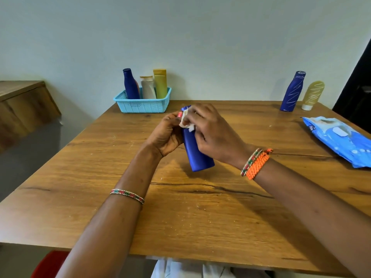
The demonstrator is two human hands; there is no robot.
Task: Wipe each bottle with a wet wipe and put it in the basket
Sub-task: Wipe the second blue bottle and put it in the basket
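Observation:
A blue bottle (197,153) is held tilted above the middle of the wooden table (180,207), its cap pointing away from me. My left hand (166,135) grips its upper part from the left. My right hand (210,131) presses a crumpled white wet wipe (186,122) against the bottle near its cap. The light blue basket (142,106) stands at the table's far edge with a blue bottle (130,85), a white bottle (148,88) and a yellow bottle (160,83) upright inside.
At the far right corner stand a blue bottle (292,93) with white streaks and a pale yellow tube (313,95) on its cap. A blue wet wipe pack (339,137) lies at the right edge. A wooden cabinet (22,109) is on the left.

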